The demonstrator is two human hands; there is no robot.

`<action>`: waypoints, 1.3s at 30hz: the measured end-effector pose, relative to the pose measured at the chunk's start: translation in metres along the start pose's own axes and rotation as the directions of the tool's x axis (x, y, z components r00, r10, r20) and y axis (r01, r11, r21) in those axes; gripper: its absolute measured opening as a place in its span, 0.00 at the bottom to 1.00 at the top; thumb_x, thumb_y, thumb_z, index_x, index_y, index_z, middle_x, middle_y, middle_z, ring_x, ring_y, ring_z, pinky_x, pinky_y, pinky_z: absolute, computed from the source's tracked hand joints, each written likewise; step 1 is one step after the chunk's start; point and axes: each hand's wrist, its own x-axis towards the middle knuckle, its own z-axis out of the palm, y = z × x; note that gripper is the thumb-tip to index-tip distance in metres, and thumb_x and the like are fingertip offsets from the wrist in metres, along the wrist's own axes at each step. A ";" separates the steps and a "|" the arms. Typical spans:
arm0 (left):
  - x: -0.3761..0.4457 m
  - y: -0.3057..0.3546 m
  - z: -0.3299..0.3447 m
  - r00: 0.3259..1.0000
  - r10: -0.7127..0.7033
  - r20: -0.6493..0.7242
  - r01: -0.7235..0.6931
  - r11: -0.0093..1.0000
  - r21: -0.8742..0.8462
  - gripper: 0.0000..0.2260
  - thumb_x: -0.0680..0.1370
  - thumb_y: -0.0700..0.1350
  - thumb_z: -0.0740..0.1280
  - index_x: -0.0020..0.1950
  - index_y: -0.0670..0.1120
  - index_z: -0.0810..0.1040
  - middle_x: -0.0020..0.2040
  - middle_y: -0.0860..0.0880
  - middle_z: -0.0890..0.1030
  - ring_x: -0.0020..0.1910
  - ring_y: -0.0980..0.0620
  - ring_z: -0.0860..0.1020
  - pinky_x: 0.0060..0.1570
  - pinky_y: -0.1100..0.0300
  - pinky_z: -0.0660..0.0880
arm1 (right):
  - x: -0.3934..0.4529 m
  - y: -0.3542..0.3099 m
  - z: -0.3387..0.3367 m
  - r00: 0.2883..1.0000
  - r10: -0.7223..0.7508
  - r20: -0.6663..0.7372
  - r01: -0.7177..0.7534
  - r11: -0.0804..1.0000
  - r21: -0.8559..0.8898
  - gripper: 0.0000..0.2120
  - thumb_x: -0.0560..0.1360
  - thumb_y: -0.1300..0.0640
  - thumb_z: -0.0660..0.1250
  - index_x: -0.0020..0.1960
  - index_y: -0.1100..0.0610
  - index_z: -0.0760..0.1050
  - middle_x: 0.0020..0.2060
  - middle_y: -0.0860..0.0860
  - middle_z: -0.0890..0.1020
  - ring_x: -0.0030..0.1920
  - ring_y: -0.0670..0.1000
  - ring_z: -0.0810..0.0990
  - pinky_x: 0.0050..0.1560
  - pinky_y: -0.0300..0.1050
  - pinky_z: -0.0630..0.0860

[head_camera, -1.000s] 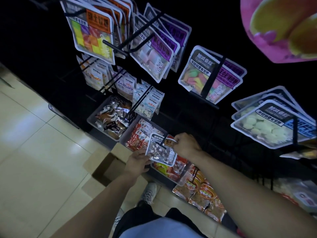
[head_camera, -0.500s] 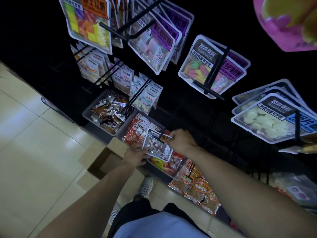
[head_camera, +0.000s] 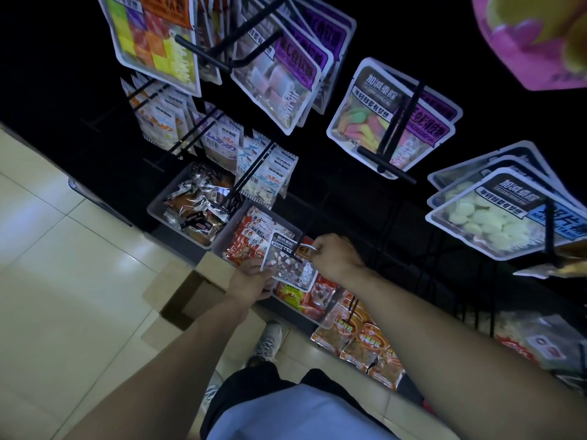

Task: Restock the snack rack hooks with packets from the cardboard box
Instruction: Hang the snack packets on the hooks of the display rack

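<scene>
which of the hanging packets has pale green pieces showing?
The packet with pale green rounds, frontmost on the hook at far right. The others show rainbow strips, pastel blocks or coloured squares.

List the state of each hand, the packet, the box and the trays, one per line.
Left hand: gripping the packet's lower edge.
Right hand: pinching the packet's top by a low hook.
Packet: held in both hands, tilted, sealed.
Cardboard box: on the floor, flaps open, contents hidden.
Grey tray: filled with wrapped snacks.
Upper hooks: loaded with hanging packets.
</scene>
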 end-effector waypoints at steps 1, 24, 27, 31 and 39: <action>-0.001 0.001 0.001 1.000 -0.005 0.003 0.005 1.000 0.016 0.19 0.81 0.41 0.73 0.70 0.46 0.73 0.53 0.43 0.84 0.55 0.43 0.84 0.47 0.55 0.83 | -0.001 0.000 0.000 1.000 0.003 0.003 -0.003 1.000 -0.002 0.08 0.77 0.57 0.68 0.43 0.59 0.82 0.37 0.55 0.85 0.41 0.56 0.85 0.43 0.49 0.82; 0.057 0.104 0.052 0.959 0.074 0.274 -0.060 0.996 -0.061 0.16 0.89 0.45 0.55 0.77 0.46 0.69 0.68 0.46 0.75 0.66 0.46 0.76 0.52 0.52 0.80 | 0.062 0.001 -0.050 0.914 0.251 -0.318 -0.170 0.950 0.261 0.12 0.82 0.60 0.62 0.54 0.55 0.85 0.54 0.58 0.85 0.59 0.58 0.82 0.46 0.39 0.70; 0.059 0.111 0.058 0.956 0.095 0.279 -0.086 0.995 -0.043 0.17 0.89 0.46 0.56 0.78 0.47 0.69 0.78 0.44 0.69 0.73 0.43 0.74 0.56 0.50 0.78 | 0.068 0.001 -0.053 0.908 0.283 -0.309 -0.195 0.938 0.288 0.11 0.80 0.60 0.65 0.56 0.55 0.85 0.57 0.59 0.85 0.61 0.59 0.81 0.55 0.44 0.76; 0.066 0.114 0.064 0.957 0.093 0.274 -0.072 0.994 -0.086 0.18 0.88 0.48 0.58 0.78 0.47 0.69 0.80 0.44 0.66 0.73 0.42 0.74 0.67 0.45 0.76 | 0.073 0.006 -0.055 0.892 0.334 -0.305 -0.221 0.910 0.352 0.11 0.80 0.61 0.65 0.59 0.56 0.84 0.58 0.60 0.84 0.62 0.59 0.81 0.56 0.45 0.76; 0.054 0.074 0.037 0.964 0.073 0.257 -0.057 0.996 -0.070 0.14 0.89 0.43 0.55 0.71 0.48 0.75 0.61 0.52 0.77 0.61 0.50 0.77 0.61 0.54 0.76 | 0.059 0.012 -0.040 0.717 0.444 -0.537 -0.030 0.789 0.613 0.16 0.80 0.60 0.66 0.67 0.54 0.80 0.63 0.54 0.83 0.66 0.58 0.80 0.69 0.51 0.73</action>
